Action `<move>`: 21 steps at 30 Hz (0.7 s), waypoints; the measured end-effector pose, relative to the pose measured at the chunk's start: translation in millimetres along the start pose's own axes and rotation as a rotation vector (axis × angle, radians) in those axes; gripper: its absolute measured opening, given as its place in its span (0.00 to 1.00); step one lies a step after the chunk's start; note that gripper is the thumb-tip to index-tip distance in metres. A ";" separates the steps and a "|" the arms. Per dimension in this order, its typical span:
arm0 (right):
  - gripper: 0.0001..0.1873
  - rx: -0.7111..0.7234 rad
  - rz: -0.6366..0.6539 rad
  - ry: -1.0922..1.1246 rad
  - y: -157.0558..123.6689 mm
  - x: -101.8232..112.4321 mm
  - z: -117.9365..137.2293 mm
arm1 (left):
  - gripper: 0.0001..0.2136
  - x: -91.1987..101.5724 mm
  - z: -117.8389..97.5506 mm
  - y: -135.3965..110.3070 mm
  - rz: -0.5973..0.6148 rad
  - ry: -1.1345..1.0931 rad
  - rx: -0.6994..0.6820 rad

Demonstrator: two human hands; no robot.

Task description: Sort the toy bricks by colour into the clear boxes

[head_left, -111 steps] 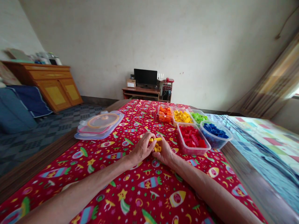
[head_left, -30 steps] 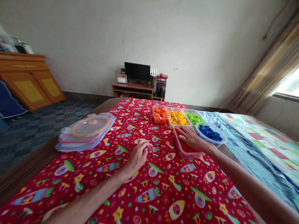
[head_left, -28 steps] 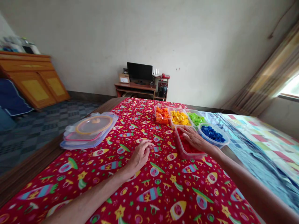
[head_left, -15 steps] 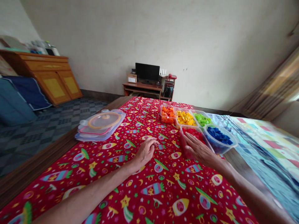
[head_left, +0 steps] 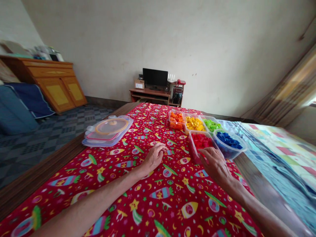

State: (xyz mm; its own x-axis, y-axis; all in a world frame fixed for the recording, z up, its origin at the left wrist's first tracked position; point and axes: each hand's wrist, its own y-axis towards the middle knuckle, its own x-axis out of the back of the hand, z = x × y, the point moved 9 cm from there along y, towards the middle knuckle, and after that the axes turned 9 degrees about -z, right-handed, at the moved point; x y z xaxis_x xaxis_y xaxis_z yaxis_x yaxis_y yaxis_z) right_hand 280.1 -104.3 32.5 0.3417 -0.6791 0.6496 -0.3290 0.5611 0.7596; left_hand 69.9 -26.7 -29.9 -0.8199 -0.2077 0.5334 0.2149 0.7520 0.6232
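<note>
Right hand hooked at the red bricks, right of centre!

I see its fingers bent over the near end of the clear box that holds them; thumb and fingers curl toward each other, and from my screen I can't tell whether a brick is pinched underneath. Left hand, mid-frame, lies on the patterned cloth, fingers loosely curled, nothing visible in it, though its underside is hidden. Blue bricks sit just right of the box, yellow bricks just behind! My read: the red ones are light, stiff plastic, hard to break but smooth enough to slip, so I'd pinch one across its flat sides, thumb against forefinger, away from the corners.
</note>
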 end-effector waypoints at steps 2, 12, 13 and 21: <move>0.16 0.024 0.011 0.048 -1.1 0.4 10.7 | 0.13 0.0 -0.8 0.6 0.015 0.005 -0.004; 0.10 0.339 0.407 0.208 -21.4 -75.9 118.8 | 0.12 1.1 -3.9 4.5 0.028 0.007 -0.014; 0.11 0.312 0.431 0.198 -18.1 -85.5 120.4 | 0.12 1.1 -3.4 3.9 0.024 0.005 -0.009; 0.13 0.132 0.372 0.282 -2.2 -106.7 112.1 | 0.14 12.1 -2.3 12.9 0.015 -0.053 0.007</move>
State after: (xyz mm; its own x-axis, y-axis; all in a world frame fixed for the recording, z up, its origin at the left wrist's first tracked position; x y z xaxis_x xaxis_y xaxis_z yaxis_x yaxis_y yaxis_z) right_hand 145.7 -86.1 -42.1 0.3989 -0.2792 0.8735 -0.5767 0.6642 0.4756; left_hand 64.0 -21.0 -14.1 -0.8439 -0.1632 0.5111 0.2233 0.7593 0.6112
